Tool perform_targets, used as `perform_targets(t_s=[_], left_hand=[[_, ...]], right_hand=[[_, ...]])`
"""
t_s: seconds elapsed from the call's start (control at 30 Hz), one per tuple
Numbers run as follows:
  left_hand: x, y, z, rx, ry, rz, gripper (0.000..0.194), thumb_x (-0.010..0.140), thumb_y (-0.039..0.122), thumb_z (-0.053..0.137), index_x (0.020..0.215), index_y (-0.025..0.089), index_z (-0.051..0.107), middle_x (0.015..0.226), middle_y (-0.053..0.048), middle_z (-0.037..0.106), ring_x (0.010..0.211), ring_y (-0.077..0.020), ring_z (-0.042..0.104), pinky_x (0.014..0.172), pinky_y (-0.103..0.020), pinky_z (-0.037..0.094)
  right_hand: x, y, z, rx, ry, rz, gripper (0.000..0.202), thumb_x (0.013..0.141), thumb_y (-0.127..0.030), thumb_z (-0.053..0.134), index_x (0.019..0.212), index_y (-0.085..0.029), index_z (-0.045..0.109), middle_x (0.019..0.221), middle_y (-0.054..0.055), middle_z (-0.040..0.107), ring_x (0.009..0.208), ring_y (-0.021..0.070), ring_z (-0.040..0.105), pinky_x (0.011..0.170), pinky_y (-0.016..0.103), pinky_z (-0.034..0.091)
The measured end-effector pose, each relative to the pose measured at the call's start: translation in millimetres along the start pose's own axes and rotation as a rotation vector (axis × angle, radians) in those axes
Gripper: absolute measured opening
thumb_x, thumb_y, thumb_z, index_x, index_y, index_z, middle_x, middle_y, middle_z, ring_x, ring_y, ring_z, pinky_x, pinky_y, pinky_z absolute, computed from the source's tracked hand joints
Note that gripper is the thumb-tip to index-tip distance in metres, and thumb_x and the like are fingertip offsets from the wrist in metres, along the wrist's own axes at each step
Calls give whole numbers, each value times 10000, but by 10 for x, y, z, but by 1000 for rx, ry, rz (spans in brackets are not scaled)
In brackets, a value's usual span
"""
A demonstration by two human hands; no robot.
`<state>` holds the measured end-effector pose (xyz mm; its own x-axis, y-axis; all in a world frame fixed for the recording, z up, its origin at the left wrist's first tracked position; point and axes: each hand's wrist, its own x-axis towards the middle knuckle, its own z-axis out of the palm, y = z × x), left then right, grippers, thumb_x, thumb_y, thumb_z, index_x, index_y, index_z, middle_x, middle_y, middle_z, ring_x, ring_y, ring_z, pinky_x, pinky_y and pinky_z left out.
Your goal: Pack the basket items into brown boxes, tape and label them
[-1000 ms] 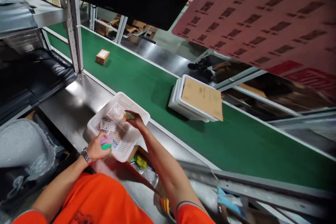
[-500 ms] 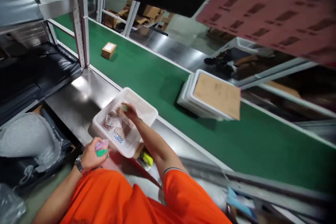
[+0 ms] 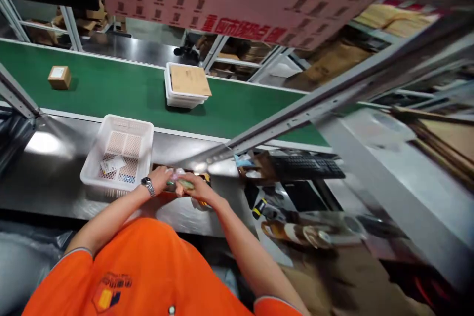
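My left hand, with a metal watch at the wrist, is closed around small pink and green plastic packets. Right beside it, my right hand grips a small greenish packet. Both hands meet over the metal bench, in front of a small open box whose contents are mostly hidden by the fingers. To the left stands a white plastic basket with a perforated bottom. Inside lies a small clear packet with a white label.
Behind the bench runs a green conveyor carrying a small carton and stacked white trays topped with cardboard. A slanting metal post rises at right. Farther right are a keyboard, a yellow-black tool and a tape gun.
My right hand has come out of the basket with a greenish packet and joined my left hand over the bench. The view has swung to the right.
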<state>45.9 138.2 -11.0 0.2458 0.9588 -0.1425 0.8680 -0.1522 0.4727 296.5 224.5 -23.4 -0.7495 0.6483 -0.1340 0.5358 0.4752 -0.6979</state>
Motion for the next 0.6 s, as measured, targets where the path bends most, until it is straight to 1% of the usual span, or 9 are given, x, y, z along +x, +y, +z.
perform_targets(t_s=[0.07,0.1,0.2,0.23,0.3,0.37,0.43,0.53,0.6], left_hand=[[103,73,37,116,-111,-87,354,1087,163,649,1410,147,792,1428,-201,747,1280,-318,746,1144,-426,610],[126,98,49,153,-135,-116,360,1102,150,603,1400,144,806,1461,-211,732,1296,-323,740,1161,-438,602],[120,131,68,211,-135,-144,402,1124,149,528,1385,153,833,1476,-226,724,1359,-359,714,1202,-497,581],[101,133,71,227,-135,-150,415,1125,160,529,1417,162,825,1474,-225,729,1388,-371,697,1213,-510,572],[50,134,75,250,-131,-153,490,1120,181,563,1576,165,742,1504,-229,728,1457,-386,655,1249,-517,540],[-1,146,71,250,-120,-157,639,1106,183,605,1742,120,585,1576,-257,701,1503,-388,631,1285,-502,510],[-38,179,54,227,-94,-166,716,1114,182,607,1814,98,482,1656,-277,652,1518,-376,637,1311,-487,493],[-48,251,14,189,-81,-175,687,1137,275,654,1807,194,531,1668,-247,638,1504,-368,663,1313,-490,507],[-31,284,-11,173,-97,-181,699,1123,371,723,1795,256,566,1605,-228,662,1484,-372,680,1290,-493,538]], right_hand=[[6,-74,150,-107,-26,41,602,832,-111,758,1422,-205,826,1457,187,822,1331,357,786,1186,501,612],[30,-132,191,-165,-44,59,612,869,-110,743,1472,-206,790,1475,196,811,1338,347,783,1184,486,611],[102,-329,211,-350,-124,113,676,948,-121,710,1617,-171,627,1450,224,818,1307,334,798,1136,436,615],[122,-387,202,-412,-157,136,683,965,-124,699,1637,-140,577,1431,240,824,1295,337,806,1113,424,617],[168,-476,186,-507,-212,183,653,988,-115,671,1624,-73,529,1399,285,831,1283,351,818,1070,413,624],[241,-528,183,-551,-253,208,603,988,-92,662,1578,-38,550,1385,318,832,1285,364,826,1047,412,630],[335,-561,179,-560,-280,204,606,952,-70,705,1545,-31,589,1355,320,844,1270,375,839,1027,406,636],[443,-612,126,-579,-309,200,625,920,-104,790,1523,-39,638,1298,297,866,1222,390,860,990,390,639],[449,-644,37,-589,-312,194,599,955,-196,822,1514,-55,661,1302,287,866,1225,397,856,988,388,636]])
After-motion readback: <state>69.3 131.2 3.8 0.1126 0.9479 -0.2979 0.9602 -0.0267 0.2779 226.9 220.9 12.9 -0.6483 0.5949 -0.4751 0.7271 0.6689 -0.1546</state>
